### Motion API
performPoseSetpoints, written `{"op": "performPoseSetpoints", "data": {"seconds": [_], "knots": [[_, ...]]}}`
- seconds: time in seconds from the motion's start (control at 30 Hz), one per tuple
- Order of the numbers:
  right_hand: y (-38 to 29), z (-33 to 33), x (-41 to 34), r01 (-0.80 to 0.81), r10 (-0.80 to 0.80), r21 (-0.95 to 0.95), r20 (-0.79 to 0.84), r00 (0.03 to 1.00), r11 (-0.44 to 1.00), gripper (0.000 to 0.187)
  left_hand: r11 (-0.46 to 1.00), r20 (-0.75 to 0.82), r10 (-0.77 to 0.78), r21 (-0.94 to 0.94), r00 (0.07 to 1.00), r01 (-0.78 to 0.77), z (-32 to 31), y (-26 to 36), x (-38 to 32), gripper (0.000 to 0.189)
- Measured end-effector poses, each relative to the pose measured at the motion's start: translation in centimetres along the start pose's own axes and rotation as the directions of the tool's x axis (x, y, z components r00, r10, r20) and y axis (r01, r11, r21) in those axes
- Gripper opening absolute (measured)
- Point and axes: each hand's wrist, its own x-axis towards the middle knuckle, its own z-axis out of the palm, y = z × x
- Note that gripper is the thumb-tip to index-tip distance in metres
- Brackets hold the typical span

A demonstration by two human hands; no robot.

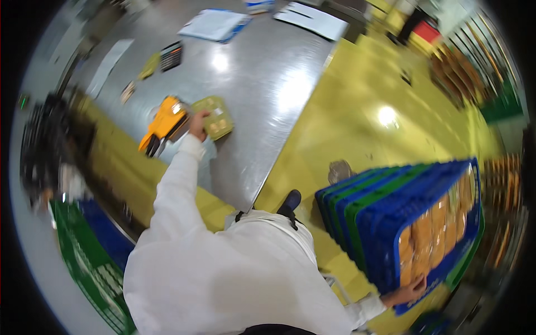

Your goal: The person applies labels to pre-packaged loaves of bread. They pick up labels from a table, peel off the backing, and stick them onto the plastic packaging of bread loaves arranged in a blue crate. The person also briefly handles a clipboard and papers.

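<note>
My left hand (199, 125) grips the side of a yellowish-green plastic food container (217, 119) above the steel table (247, 83); pale, square-looking pieces show on it, though blur hides what they are. Just left of that hand lies a yellow-orange handheld device (167, 119) with dark parts. Low on the right, my right hand (404, 292) rests at the near rim of the top blue plastic crate (379, 234). Wrapped bread loaves (427, 238) fill this crate in rows. The fingers there are blurred, and whether they grip the rim cannot be told.
Blue and green crates (356, 209) form a tall stack beside me. A calculator (171, 55), a clipboard with paper (215, 25) and white sheets (312, 21) lie on the table. Racks (502, 180) line the right side. A person's leg (408, 27) shows far off on the yellow floor (356, 104).
</note>
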Motion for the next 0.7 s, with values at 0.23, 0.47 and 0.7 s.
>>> {"op": "performPoseSetpoints", "data": {"seconds": [0.23, 0.47, 0.7], "knots": [[-10.8, 2.2, 4.0, 0.03, -0.122, 0.385, 0.217, 0.968, 0.923, 0.033, 0.952, -0.215, 0.278, 0.188, 0.936, -0.24, -4.5, 1.0, -3.3, 0.036], [-16.5, 6.4, 0.6, 0.003, -0.367, 0.668, 0.404, 0.838, 0.744, 0.024, 0.938, -0.262, 0.061, -0.315, 0.963, -0.146, -6.4, -2.8, -12.2, 0.045], [-18.5, 10.4, -2.5, -0.129, -0.543, 0.764, 0.555, 0.63, 0.632, 0.022, 0.809, -0.343, 0.148, -0.497, 0.928, -0.313, -12.7, -1.2, -6.0, 0.046]]}}
